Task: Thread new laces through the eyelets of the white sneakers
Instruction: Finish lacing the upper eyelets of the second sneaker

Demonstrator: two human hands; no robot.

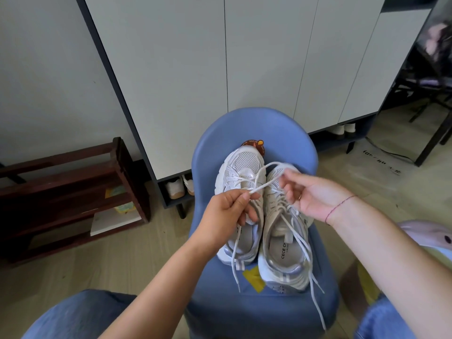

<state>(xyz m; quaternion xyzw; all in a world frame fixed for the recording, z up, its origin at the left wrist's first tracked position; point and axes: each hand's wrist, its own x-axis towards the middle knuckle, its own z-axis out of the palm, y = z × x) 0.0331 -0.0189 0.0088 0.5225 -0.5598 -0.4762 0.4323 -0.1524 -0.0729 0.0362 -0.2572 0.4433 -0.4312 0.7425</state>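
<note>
Risk 1: lace sliding back out of the eyelets; cause: a pull from one side while the other pinch is light.
Risk 2: tangle with the trailing ends of the laced sneaker, touching alongside; cause: the loop swung low across both tongues.
Risk 3: uneven ends or a twisted run; cause: no length check before the next eyelet; judged, not observed.
Left hand: above mid-seat of the chair, back of hand up; thumb and forefinger pinching the lace over the part-laced sneaker; other fingers curled under.
Right hand: palm toward camera, wrist bent; fingertips curled round the far side of the loop.
Sneakers: side by side on the seat, toes toward the backrest, heels near the front edge; trailing ends hanging over that edge.
Step (judged): lower rows only on the part-laced sneaker; upper eyelets not yet threaded.
</note>
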